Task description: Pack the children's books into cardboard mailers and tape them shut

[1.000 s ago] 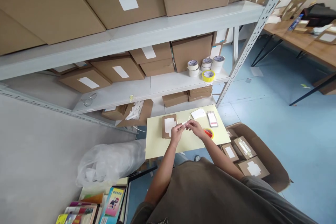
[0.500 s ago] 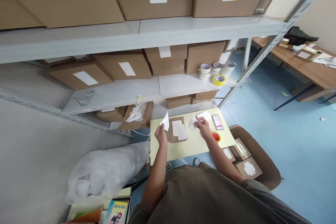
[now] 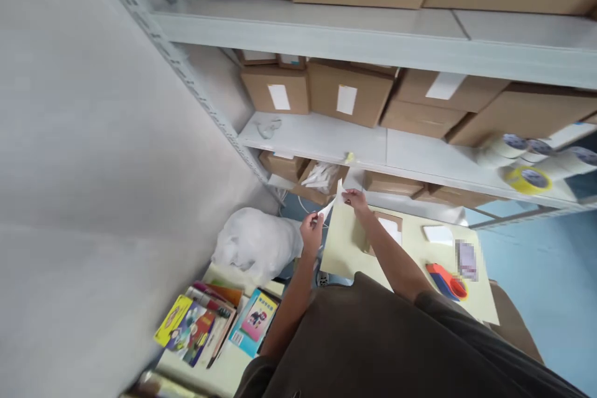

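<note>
My left hand (image 3: 311, 227) and my right hand (image 3: 357, 200) each pinch one end of a white slip of paper (image 3: 330, 204), held in the air over the left edge of the pale yellow table (image 3: 410, 261). Just beyond the paper an open cardboard box of white slips (image 3: 318, 179) sits on the bottom shelf. A small brown box with a white label (image 3: 386, 228) lies on the table under my right forearm.
On the table lie a red tape dispenser (image 3: 445, 281), a white pad (image 3: 438, 234) and a blurred-out card (image 3: 466, 259). A white plastic bag (image 3: 256, 242) sits left of the table; colourful books (image 3: 214, 323) below it. Grey shelving holds labelled boxes and tape rolls (image 3: 527, 165).
The camera has swung left and tilted. My hands, apart half a second ago with a paper in each, have come together on one slip at the table's left edge.
</note>
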The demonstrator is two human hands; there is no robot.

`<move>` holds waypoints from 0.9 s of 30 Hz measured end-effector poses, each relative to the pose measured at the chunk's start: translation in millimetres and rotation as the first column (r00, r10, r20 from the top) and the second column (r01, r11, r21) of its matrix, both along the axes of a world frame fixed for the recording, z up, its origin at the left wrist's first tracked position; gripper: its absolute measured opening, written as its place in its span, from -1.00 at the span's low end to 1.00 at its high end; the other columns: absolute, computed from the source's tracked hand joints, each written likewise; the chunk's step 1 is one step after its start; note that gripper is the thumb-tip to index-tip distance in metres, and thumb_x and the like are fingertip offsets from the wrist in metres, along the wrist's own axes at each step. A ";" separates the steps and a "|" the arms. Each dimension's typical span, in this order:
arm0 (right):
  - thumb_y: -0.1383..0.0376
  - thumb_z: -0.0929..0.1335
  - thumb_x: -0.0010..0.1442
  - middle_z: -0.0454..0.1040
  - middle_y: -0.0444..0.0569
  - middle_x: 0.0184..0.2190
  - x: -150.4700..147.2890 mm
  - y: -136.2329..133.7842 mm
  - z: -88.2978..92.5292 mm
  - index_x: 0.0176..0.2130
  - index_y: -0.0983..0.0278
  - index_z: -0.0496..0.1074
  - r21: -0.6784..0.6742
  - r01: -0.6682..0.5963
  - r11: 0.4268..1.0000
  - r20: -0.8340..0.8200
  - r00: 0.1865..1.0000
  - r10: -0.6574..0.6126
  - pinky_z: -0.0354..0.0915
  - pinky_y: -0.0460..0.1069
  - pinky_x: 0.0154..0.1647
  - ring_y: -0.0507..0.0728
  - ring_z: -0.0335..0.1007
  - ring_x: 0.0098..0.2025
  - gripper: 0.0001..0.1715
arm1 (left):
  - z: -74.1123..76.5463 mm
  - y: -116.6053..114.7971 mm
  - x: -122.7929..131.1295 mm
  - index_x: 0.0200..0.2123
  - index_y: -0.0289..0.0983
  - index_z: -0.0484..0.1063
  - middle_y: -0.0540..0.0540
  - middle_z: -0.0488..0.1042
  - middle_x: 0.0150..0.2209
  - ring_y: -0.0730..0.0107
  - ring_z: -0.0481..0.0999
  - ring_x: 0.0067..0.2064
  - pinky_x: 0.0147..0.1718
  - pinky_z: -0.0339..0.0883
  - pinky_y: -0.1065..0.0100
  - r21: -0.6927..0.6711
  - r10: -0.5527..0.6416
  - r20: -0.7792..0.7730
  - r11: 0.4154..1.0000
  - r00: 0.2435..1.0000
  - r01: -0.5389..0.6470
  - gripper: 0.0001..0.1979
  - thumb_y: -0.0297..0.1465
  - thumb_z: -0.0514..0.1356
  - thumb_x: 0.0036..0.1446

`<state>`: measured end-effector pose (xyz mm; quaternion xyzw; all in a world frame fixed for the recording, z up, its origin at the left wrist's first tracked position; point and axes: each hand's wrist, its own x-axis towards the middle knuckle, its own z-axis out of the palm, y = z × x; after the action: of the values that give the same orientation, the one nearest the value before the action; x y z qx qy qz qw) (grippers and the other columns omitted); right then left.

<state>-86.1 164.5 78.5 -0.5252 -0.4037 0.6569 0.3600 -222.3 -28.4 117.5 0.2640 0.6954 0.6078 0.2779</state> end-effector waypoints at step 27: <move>-0.16 0.60 -0.10 0.46 -0.13 -0.51 142.2 -132.3 -3.4 -0.53 0.19 0.38 -0.046 0.292 0.955 0.037 0.956 -0.291 0.42 0.06 -0.27 0.14 0.45 -0.35 -0.41 | -38.0 44.4 107.9 0.04 -0.11 0.64 -0.27 0.53 0.18 -0.12 0.45 0.27 0.30 0.31 0.00 -0.014 -0.668 -0.273 0.722 0.692 0.692 -0.33 -0.19 0.64 -0.21</move>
<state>56.1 32.2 75.1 -0.5976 -0.3105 0.5988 0.4335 -114.3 16.0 79.5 0.5920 0.5499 0.4523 0.3776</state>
